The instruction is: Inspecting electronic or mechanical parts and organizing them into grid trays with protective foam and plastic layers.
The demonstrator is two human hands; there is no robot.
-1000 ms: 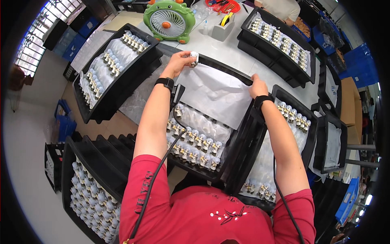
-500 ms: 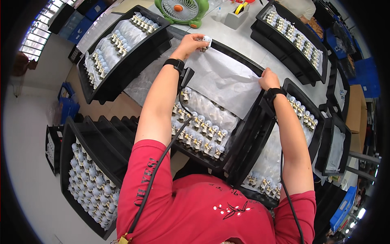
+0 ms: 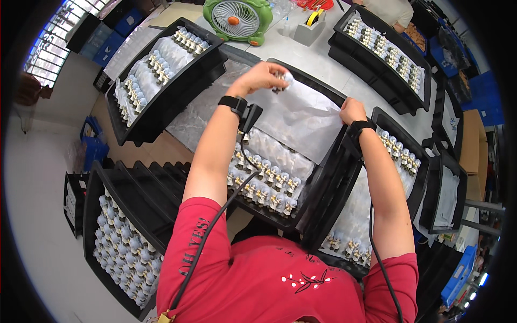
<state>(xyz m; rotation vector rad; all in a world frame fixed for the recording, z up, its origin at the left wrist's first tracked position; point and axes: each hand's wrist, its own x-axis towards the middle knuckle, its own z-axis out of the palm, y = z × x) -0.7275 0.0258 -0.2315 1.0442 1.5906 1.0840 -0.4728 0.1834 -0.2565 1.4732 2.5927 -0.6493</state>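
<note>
**Two hands drawing a white sheet over a tray of figurines**

The left hand [image 3: 262,77], at about 12 o'clock from the centre of the view, has its fingers pressed together in a pinch on the far corner of the white sheet [image 3: 301,116]; a small pale object sits at the fingertips, too small to identify. The right hand [image 3: 351,110], at about 2 o'clock, has its fingers closed on the sheet's right edge, just beside the tray's right wall. The sheet hangs slack between the two hands and covers the far half of the black tray [image 3: 318,185]; the near half stays uncovered, showing rows of small figurines [image 3: 264,180]. The tray lies directly ahead of the person on the table [image 3: 323,59].

Edges and room: the tray's right wall touches a second filled tray [image 3: 409,161] at 3 o'clock, leaving no gap on that side. At 10 o'clock another tray of figurines [image 3: 161,70] stands well apart, with bare table and a clear plastic sheet between. A green fan [image 3: 238,20] sits at 12 o'clock, beyond the left hand, with open table between them.

Compared with half a second ago, the left hand has lifted its corner higher and slightly rightward, and the sheet bows more; the right hand holds nearly the same place.
</note>
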